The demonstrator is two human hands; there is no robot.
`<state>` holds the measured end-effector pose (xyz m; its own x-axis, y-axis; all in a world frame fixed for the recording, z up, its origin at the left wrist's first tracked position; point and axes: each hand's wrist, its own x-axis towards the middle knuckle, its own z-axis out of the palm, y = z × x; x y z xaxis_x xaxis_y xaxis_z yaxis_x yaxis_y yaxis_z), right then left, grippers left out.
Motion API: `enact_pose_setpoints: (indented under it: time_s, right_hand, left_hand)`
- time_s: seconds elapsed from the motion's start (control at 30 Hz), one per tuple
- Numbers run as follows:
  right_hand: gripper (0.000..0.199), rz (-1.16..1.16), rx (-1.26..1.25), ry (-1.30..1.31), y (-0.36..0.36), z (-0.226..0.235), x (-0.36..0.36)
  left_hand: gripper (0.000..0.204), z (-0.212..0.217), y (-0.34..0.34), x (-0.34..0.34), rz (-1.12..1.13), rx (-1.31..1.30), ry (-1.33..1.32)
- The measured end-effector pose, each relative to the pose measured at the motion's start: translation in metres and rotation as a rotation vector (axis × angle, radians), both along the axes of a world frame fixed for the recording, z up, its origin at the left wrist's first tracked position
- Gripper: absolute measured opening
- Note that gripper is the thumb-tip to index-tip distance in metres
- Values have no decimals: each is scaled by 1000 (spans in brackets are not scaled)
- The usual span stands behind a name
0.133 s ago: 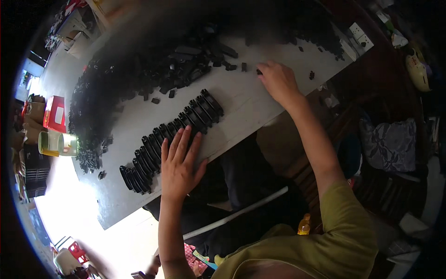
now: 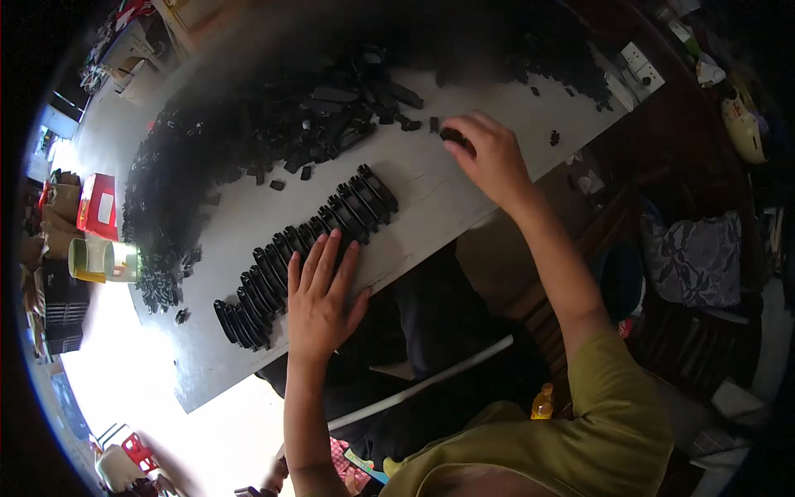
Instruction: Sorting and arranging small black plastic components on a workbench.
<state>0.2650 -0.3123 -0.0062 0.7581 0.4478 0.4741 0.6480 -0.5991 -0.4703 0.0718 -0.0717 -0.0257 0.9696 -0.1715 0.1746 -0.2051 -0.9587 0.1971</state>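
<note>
A row of black curved plastic parts [image 2: 269,277], standing side by side, runs diagonally over the grey tabletop [image 2: 431,199]. Flat and with fingers spread, my left hand [image 2: 319,306] lies against the near side of the row, its fingertips touching the parts around the middle. Farther to the right, above the tabletop, my right hand [image 2: 494,161] pinches a small dark piece [image 2: 455,137] between thumb and fingers; its exact kind cannot be made out. Just left of that hand lies a little black block [image 2: 434,124].
A big heap of loose black plastic pieces [image 2: 331,108] spreads along the far side of the table. At the left stand a red box [image 2: 98,205] and a clear plastic tub [image 2: 121,261]. A white socket strip [image 2: 643,66] sits at the far right corner.
My right hand has turned and shifted slightly left, so more of the dark piece shows in its fingers. My left hand stays on the row.
</note>
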Motion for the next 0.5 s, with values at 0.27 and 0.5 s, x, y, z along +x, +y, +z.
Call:
enact_pose_setpoints:
  time_s: [0.27,0.5]
  right_hand:
    - [28,201,-74,-232,15,-44,-36]
    - [28,205,-39,-78,20,-45,-35]
  left_hand:
    - [68,0,-1,1,-11,-29,-8]
    - [65,2,-1,2,-9,-17,12]
